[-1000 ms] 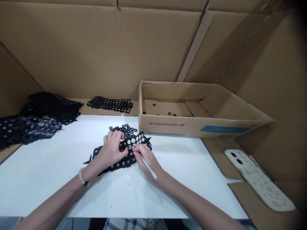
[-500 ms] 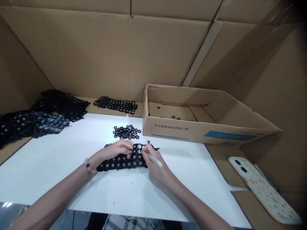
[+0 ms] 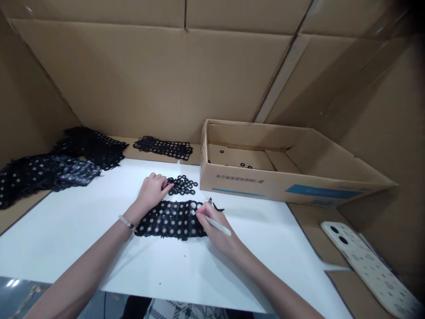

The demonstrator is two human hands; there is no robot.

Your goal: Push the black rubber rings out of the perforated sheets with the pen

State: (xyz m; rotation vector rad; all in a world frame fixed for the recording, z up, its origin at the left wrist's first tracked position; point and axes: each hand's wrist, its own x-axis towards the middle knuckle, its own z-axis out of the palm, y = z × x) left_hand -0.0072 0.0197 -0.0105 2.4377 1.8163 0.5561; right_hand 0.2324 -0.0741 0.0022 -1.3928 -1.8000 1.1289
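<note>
left hand (image 3: 152,192) has moved off the sheet and across to the ring pile since the earlier frame, and the sheet now lies flatter. tall corrugated cardboard walls (image 3: 133,79) enclose a white worktop (image 3: 63,226). an open brown cardboard box (image 3: 265,188) with a blue printed panel stands at the back of it, with a few small black rings (image 3: 245,165) on its floor. left of the box, heaped black perforated sheets (image 3: 49,170) and one narrower black mesh strip (image 3: 162,149) lie along the far edge. right of the box and nearer the camera, a cream perforated panel with two dark round holes (image 3: 372,266) rests on the cardboard. in front of the box, a long black perforated sheet (image 3: 166,223) lies flat, pale discs or holes filling its openings, and just behind it sits a loose pile of black rubber rings (image 3: 182,184). the left hand is relaxed, its fingers curled against the pile's edge; whether it holds a ring cannot be told. the right hand (image 3: 212,226) pinches a slim white stylus (image 3: 222,229) at the sheet's right end, its tip hidden. a slip of that tip could tear the thin web, and a careless brush could scatter rings.
</note>
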